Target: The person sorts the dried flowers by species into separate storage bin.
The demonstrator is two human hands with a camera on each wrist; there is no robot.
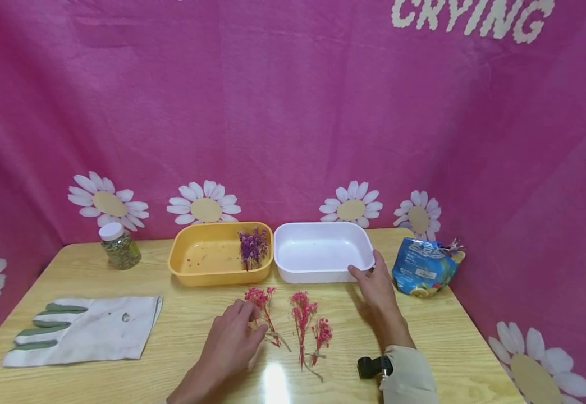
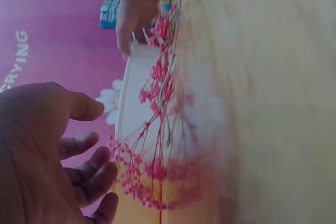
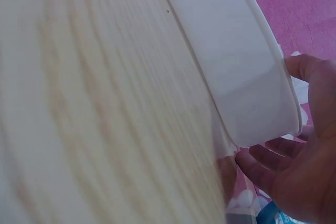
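My left hand hovers beside the leftmost pink dried flower sprig on the table. In the left wrist view its fingers are loosely bent, with a gap between them and the pink blossoms. Two more pink dried flower sprigs lie just to the right. At the white plastic tray, my right hand grips the front right corner. The right wrist view shows the thumb on the rim and the other fingers by the tray's end wall, partly hidden.
Left of the white tray, a yellow tray holds purple dried flowers. A white-lidded jar and a white-and-green glove are on the left. A blue pouch stands close to my right hand. Pink cloth hangs behind the table.
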